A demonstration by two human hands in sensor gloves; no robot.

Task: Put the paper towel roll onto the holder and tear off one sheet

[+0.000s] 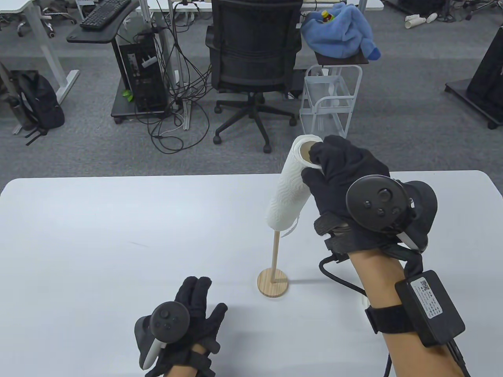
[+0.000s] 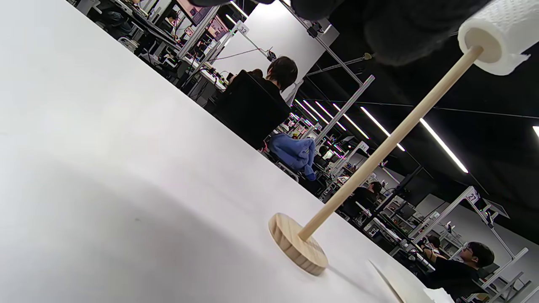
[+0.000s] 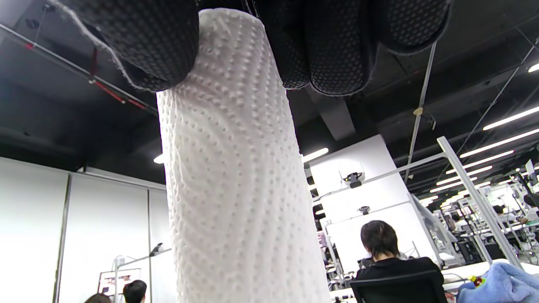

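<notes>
A white embossed paper towel roll (image 1: 289, 184) is held upright above the table, its lower end threaded over the top of the wooden holder's rod (image 1: 275, 255). My right hand (image 1: 334, 172) grips the roll near its top, thumb and fingers curled round it, as the right wrist view shows on the roll (image 3: 236, 168). The holder's round wooden base (image 1: 273, 283) stands on the white table (image 1: 98, 235). In the left wrist view the rod (image 2: 379, 155) enters the roll's core (image 2: 492, 38). My left hand (image 1: 200, 310) rests flat on the table left of the base, fingers straight.
Beyond the table's far edge stand a black office chair (image 1: 251, 59), a white wire cart (image 1: 330, 102) with a blue cloth (image 1: 342, 31) on top, and a computer tower (image 1: 141, 74) with cables. People sit at desks in the background of the wrist views.
</notes>
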